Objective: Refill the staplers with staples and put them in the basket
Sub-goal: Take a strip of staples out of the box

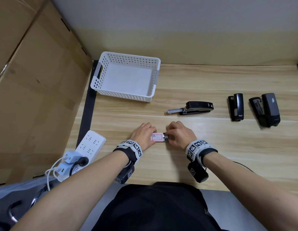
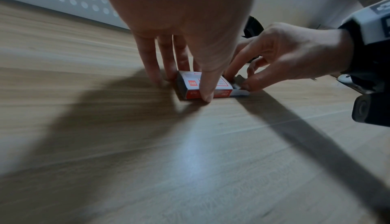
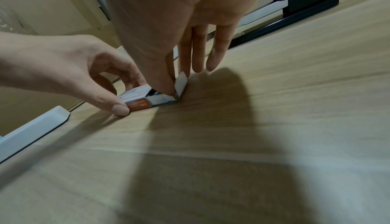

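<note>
Pale wood-grain desk (image 1: 203, 77) carries everything, and near its front edge, directly before me, lies the staple box (image 1: 157, 137), flat, its long axis running left to right between my two hands. My left hand (image 1: 142, 135) pins the sleeve, thumb on the near side and fingers curled over the far side; my right hand (image 1: 180, 135) is at the open right end, thumb and forefinger pinching into the pulled-out tray beside its raised flap (whether a strip of staples is already caught there I cannot tell). So the staples should come out rightward, and the right hand is the nearer to the open stapler (image 1: 191, 108) lying just beyond, its magazine pointing left. Two more staplers (image 1: 236, 107) stand well to the right. Farther back on the left sits the white basket (image 1: 101, 80), with a power strip (image 1: 89, 144) near my left forearm and cardboard beyond.
</note>
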Available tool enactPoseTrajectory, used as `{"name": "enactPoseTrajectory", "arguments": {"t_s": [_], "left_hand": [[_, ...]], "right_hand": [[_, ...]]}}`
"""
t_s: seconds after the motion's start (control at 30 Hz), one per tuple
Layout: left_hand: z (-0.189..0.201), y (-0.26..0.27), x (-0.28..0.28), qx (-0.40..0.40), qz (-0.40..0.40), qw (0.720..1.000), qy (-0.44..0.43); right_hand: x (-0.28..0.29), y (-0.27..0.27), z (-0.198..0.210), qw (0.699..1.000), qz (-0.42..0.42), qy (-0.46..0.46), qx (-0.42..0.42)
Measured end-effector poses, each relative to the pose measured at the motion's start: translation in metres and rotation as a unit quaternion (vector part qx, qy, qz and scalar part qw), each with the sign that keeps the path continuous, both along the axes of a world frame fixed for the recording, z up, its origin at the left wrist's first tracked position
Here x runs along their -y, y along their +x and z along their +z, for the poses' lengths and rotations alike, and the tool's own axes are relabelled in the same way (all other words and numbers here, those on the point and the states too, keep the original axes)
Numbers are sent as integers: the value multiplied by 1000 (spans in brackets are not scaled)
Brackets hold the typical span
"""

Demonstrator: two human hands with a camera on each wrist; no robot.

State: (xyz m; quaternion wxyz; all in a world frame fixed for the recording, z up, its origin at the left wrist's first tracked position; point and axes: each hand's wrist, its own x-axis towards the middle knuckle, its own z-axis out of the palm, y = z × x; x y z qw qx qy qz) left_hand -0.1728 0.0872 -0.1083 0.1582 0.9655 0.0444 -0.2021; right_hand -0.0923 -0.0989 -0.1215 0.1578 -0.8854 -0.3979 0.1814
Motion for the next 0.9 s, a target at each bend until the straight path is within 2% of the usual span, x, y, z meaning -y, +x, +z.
{"name": "enactPoseTrajectory", "arguments": {"t_s": [0.47,0.57,0.73,0.9], "left_hand": [[3,0,1,-13,1,1000,-1],[5,1,1,-14,-7,1000,2],[5,3,-4,-25,-31,999,1],[6,15,-5,2,-5,1000,-11]], "right_hand": [[7,3,-3,999,-5,3,-35],[13,7,0,998,-36,18,-49],[22,22,-1,985,-153,12,-78],[14,33,-6,979,-163,-10,-118]]}}
